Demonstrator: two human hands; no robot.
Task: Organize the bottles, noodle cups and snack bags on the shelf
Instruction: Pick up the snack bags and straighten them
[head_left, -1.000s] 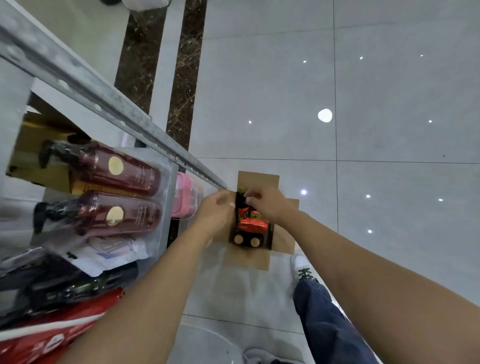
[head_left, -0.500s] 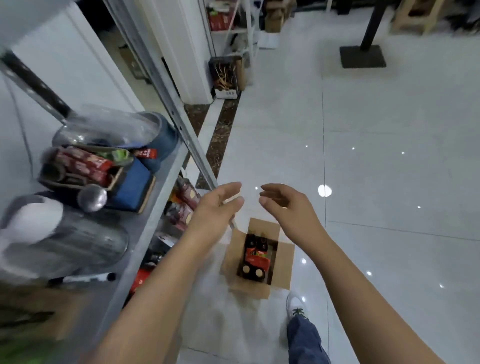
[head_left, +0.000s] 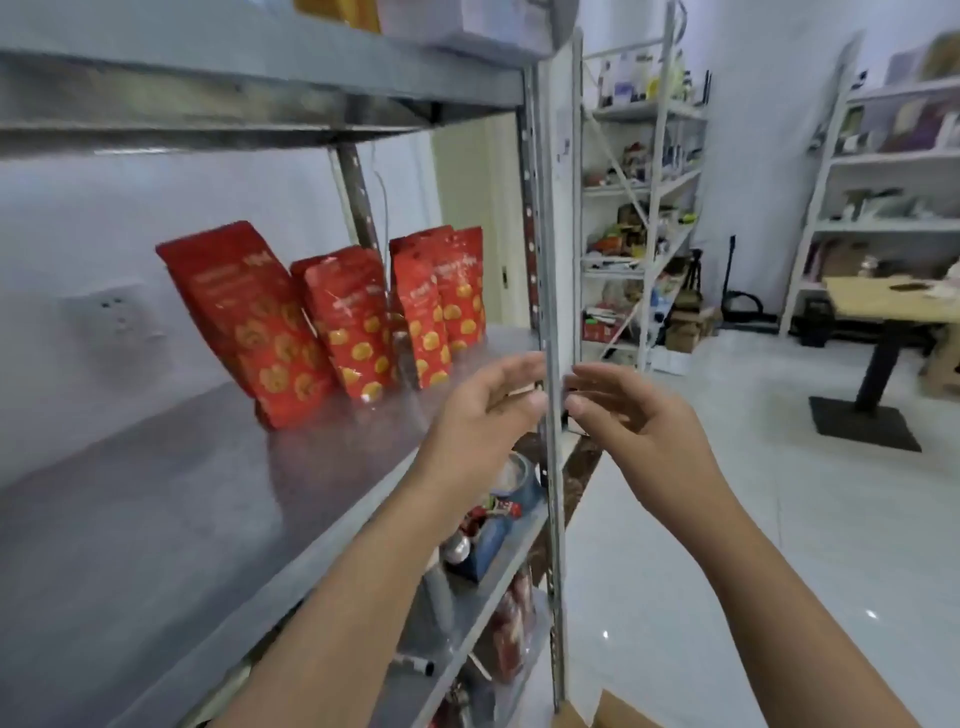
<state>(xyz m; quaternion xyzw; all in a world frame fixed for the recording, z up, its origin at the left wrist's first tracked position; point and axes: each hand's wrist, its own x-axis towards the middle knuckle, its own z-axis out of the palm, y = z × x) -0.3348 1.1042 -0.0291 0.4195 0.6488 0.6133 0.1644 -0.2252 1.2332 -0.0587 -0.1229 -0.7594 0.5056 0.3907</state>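
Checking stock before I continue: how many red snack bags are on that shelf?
4: leftmost bag, second bag, third bag, rightmost bag partly behind the third, in a row on the shelf. More may be hidden.

Bright, even white light fills the room, and shadows are faint. Motion blur smears my whole view: my left hand (head_left: 483, 410) and right hand (head_left: 631, 415) have soft edges, and the print on the red foil snack bags (head_left: 332, 317) at ten o'clock is unreadable. The glossy white tiled floor (head_left: 831, 545) at four o'clock shows pinpoint glints. The white metal storage rack (head_left: 831, 171) at two o'clock leans, bent by the wide lens.
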